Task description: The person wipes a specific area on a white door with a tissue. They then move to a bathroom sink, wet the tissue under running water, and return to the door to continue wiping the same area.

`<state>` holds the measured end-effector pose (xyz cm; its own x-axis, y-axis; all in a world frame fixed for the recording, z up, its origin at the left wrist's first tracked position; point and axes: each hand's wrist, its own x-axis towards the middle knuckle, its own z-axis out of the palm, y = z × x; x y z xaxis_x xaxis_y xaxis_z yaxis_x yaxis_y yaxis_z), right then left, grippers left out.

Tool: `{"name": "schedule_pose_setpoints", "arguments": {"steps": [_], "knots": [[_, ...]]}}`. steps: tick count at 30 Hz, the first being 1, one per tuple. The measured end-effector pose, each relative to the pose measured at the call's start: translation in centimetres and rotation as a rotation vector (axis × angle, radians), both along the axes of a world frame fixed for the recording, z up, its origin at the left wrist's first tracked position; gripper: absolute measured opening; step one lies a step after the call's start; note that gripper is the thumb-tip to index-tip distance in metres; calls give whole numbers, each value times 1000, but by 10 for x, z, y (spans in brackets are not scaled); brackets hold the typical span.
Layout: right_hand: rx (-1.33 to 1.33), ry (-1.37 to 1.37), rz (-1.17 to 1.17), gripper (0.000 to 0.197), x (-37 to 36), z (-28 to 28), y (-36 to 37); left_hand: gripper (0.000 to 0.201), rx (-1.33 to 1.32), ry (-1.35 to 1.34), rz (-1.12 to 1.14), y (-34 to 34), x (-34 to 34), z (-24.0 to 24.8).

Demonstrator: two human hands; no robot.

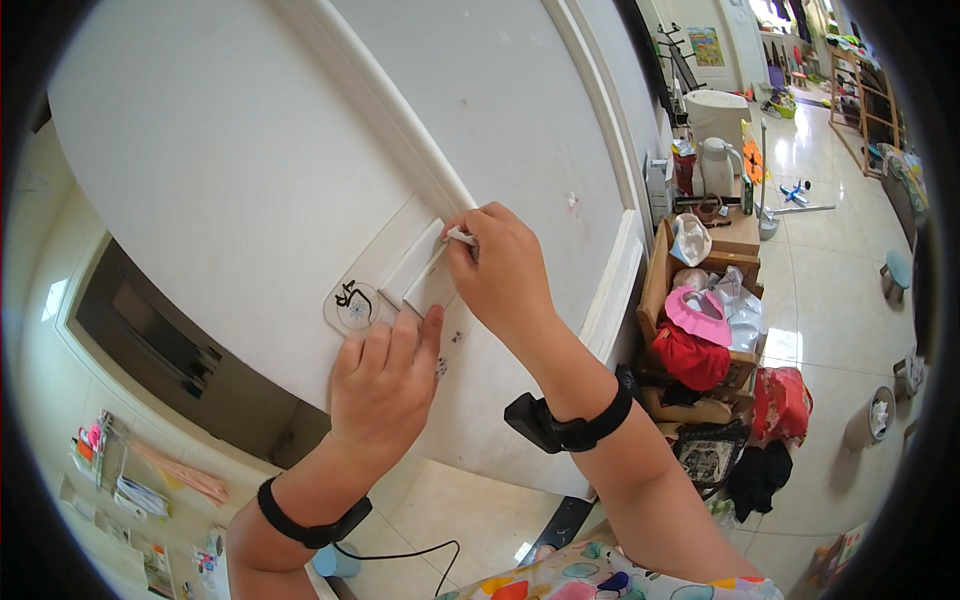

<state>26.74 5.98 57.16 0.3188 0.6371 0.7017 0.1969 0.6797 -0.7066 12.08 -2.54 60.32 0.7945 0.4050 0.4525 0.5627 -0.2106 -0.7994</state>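
Note:
On the white wall in front of me is a long pale plate [360,268] with a rounded lower end, bearing a black scroll mark and a small blue flower. A raised white rectangular cover [411,262] sits along its right side. My left hand [384,372] lies against the lower edge of these pieces, fingers stretched out and fingertips touching the wall. At the upper end, my right hand [497,258] is closed in a pinch on a small white piece [461,236]; its kind cannot be made out. Both wrists wear black bands.
A white moulding [400,120] runs diagonally above the plate. To the right, a wooden cabinet [660,270] holds a pink visor [698,315] and red cloth. A white jug [716,165] stands behind it, a waste bin [868,420] farther right. A dark doorway recess [190,350] lies left.

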Motion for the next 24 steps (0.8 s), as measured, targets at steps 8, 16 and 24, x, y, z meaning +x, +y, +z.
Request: {"name": "schedule_pose_setpoints", "arguments": {"steps": [8,16,24], "knots": [[-123,154,77,14,-4,2,-11,38,6,-20,-6,0,1,0],[-97,-55,-6,13,3,-17,-8,32,12,-21,-30,1,2,1],[-17,-28,-22,11,4,-7,-1,40,-7,-22,27,0,2,-1]]}}
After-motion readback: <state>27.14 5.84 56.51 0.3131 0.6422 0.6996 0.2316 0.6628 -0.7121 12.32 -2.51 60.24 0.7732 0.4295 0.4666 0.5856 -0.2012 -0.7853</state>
